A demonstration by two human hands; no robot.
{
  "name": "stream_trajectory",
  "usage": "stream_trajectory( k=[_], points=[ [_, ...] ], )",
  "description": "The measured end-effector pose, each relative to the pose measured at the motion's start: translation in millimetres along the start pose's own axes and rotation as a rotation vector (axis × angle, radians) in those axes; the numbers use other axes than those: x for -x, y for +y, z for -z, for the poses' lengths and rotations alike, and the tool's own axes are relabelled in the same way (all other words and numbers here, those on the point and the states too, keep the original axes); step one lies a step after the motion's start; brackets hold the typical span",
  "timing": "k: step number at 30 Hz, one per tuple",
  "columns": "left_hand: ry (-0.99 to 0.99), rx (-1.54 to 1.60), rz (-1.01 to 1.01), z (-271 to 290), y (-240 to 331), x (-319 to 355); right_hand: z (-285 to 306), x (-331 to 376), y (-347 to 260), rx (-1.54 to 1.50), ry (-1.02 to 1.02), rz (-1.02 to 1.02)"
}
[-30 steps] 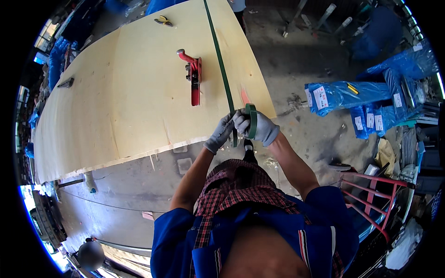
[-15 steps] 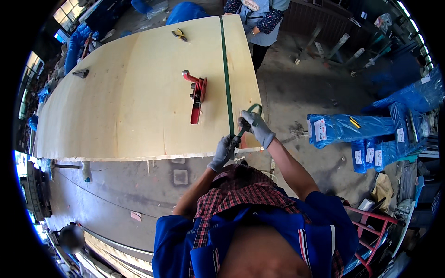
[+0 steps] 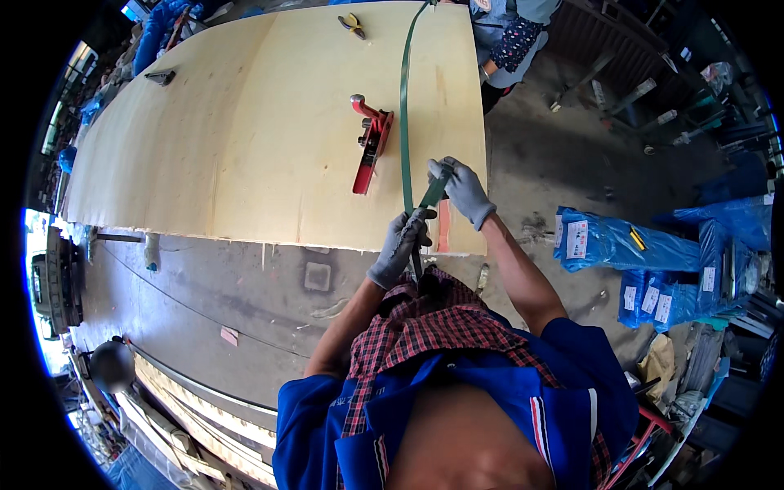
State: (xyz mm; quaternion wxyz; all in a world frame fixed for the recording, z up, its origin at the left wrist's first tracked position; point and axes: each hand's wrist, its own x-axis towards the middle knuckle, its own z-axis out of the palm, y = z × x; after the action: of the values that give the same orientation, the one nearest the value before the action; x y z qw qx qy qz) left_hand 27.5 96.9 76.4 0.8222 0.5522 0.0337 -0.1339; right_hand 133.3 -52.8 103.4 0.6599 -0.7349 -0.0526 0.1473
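A green packing strap (image 3: 405, 122) runs across the plywood stack (image 3: 245, 139) from the far edge toward me. My left hand (image 3: 398, 245), in a grey glove, is closed around the strap at the stack's near edge. My right hand (image 3: 465, 192), gloved as well, pinches the strap's end and holds it up to the right of my left hand. Left of the strap lies a red strapping tool (image 3: 373, 153) with a lever handle. Yellow-and-black pliers (image 3: 353, 26) rest farther back, and a small dark tool (image 3: 161, 77) sits at the far left of the stack.
A co-worker (image 3: 510, 49) stands at the stack's far right corner. Blue-wrapped bundles (image 3: 633, 241) lie to the right, with a yellow-handled tool (image 3: 637, 238) on top. Long boards (image 3: 204, 408) lie on the floor at lower left. A red metal frame (image 3: 645, 445) stands at lower right.
The strap's loop at my right hand has become a straight end. The strap now bows loosely across the stack. My view has shifted, and the co-worker's arm has moved lower at the corner.
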Motion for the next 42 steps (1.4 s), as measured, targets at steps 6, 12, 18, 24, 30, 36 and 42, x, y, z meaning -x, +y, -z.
stream_trajectory(
  k=[6, 12, 18, 24, 30, 36, 42],
  points=[
    [-0.185, -0.075, 0.06, 2, 29, 3, 7, 19, -37, -0.327, -0.044, -0.298],
    [-0.219, -0.119, -0.068, 10, 5, -2, -9, 10, 19, -0.711, -0.064, -0.454],
    [-0.273, -0.125, -0.186, -2, 40, -5, 14, -18, -28, 0.026, 0.339, 0.048],
    [-0.282, -0.044, 0.018, 2, 26, 5, 0, -17, -54, 0.141, 0.293, 0.104],
    [-0.307, -0.061, 0.104, -3, 76, -3, -34, 6, -46, -0.02, 0.234, 0.124],
    [-0.122, -0.042, 0.093, -10, 45, 10, -29, -7, -38, -0.118, 0.341, 0.086],
    [-0.242, -0.096, 0.082, 1, 28, 25, -9, -21, -59, -0.316, 0.182, -0.155]
  ],
)
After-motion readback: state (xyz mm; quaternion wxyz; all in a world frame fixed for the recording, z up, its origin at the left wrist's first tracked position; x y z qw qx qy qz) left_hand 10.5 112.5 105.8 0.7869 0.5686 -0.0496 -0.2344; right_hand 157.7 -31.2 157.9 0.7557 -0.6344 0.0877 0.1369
